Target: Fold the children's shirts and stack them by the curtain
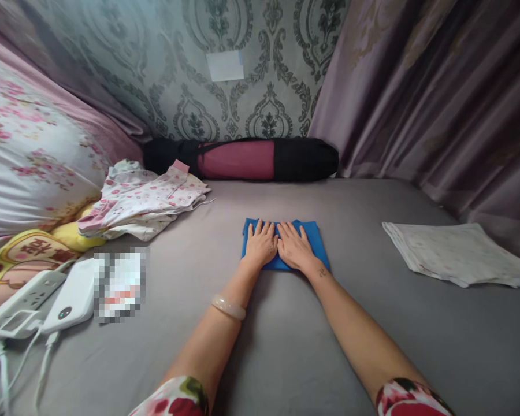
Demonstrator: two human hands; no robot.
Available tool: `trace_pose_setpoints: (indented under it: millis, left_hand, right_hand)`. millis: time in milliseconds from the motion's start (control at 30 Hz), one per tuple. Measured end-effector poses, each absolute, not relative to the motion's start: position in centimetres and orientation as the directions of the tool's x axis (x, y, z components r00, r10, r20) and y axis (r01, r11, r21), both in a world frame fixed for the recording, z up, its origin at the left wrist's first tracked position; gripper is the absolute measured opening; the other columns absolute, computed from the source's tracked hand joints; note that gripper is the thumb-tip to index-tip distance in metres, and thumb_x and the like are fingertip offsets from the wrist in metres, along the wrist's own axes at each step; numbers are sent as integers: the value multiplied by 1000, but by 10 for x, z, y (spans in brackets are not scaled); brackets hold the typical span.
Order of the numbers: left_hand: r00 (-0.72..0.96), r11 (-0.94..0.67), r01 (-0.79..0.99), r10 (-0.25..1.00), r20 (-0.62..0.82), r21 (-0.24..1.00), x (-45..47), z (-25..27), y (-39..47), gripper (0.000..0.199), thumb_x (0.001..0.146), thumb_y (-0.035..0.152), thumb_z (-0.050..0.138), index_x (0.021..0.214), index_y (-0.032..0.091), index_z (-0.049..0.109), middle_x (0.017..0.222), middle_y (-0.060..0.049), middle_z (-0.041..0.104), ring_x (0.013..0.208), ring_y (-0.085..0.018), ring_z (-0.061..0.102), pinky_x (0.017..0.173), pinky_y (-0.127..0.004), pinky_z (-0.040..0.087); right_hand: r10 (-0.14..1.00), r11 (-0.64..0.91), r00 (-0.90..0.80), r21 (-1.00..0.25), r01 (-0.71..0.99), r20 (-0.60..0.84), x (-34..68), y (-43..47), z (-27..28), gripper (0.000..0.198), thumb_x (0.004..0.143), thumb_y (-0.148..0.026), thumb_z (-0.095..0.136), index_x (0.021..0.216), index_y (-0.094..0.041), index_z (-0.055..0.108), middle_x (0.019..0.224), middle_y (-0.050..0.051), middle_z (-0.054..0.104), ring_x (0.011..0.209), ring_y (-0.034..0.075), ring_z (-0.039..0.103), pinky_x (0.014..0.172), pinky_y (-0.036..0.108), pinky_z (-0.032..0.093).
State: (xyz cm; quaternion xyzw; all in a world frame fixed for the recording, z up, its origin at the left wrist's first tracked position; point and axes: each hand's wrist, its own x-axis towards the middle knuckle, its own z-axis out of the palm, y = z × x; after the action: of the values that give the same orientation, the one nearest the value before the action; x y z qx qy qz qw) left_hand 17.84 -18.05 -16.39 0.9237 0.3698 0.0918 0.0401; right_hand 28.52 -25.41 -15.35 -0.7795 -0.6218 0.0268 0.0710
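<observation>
A folded blue cloth [315, 238] lies flat on the grey sheet [355, 346] in the middle of the view. Both hands rest palm down on top of it, side by side and close together. My left hand [261, 245] covers its left part, fingers stretched out and pointing away from me. On the cloth's middle and right part lies my right hand [294, 247], its fingers also spread flat. Much of the cloth's upper face is hidden beneath them. Its right edge and far corners show.
Folded white fabric [459, 254] lies at right. At left are patterned clothes [151, 199], a power bank [75, 297], a power strip [30, 300] with cables, and a blurred-out item [121, 286]. A black and pink rolled bag [238, 160] lies along the wall, with curtains [394, 86] at right.
</observation>
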Motion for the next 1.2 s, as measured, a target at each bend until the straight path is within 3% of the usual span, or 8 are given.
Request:
trace_pose_setpoints:
  millis: [200, 400, 600, 867, 1033, 1200]
  left_hand:
    - [697, -716, 681, 698, 162, 155, 177, -162, -181, 52, 98, 35, 25, 143, 14, 42, 149, -7, 43, 143, -28, 29, 116, -53, 22]
    - [613, -663, 735, 740, 278, 142, 171, -159, -182, 54, 99, 37, 22, 143, 13, 43, 149, -10, 43, 144, -28, 26, 118, -53, 17]
    - [601, -625, 766, 780, 175, 150, 170, -164, -180, 58, 98, 43, 25, 143, 11, 43, 153, -13, 35, 143, -30, 27, 117, -52, 20]
    - [597, -621, 768, 783, 174, 156, 169, -161, -182, 58, 98, 42, 25, 144, 11, 42, 153, -13, 36, 143, -30, 27, 117, -52, 21]
    - [563, -604, 783, 789, 245, 146, 166, -159, -180, 58, 99, 42, 23, 142, 9, 43, 150, -15, 40, 141, -28, 32, 116, -50, 24]
    - [473, -535, 833, 821, 319, 143, 159, -156, -172, 60, 100, 41, 16, 143, 8, 41, 151, -14, 39, 143, -26, 29, 118, -48, 19]
  right_hand:
    - [972, -219, 230, -154, 963, 55, 284, -256, -149, 58, 94, -27, 25, 149, -9, 33, 156, 9, 29, 145, 23, 22, 118, 50, 13]
    - [927, -327, 344, -127, 936, 147, 289, -263, -145, 57, 96, -29, 24, 149, -10, 32, 157, 10, 27, 145, 24, 19, 117, 54, 9]
    - [921, -370, 380, -113, 922, 83, 294, -265, -153, 57, 97, -31, 24, 148, -8, 34, 156, 11, 29, 145, 25, 20, 117, 53, 10]
    - [922, -368, 379, -125, 922, 81, 293, -265, -155, 57, 97, -31, 23, 148, -9, 33, 156, 11, 29, 145, 24, 19, 117, 52, 10]
    - [897, -412, 432, -173, 894, 93, 299, -266, -150, 57, 97, -31, 21, 149, -9, 31, 157, 11, 27, 145, 24, 18, 117, 53, 11]
    - [834, -518, 541, -181, 836, 111, 315, -272, -145, 58, 98, -31, 19, 149, -6, 28, 158, 13, 23, 146, 25, 16, 116, 54, 11]
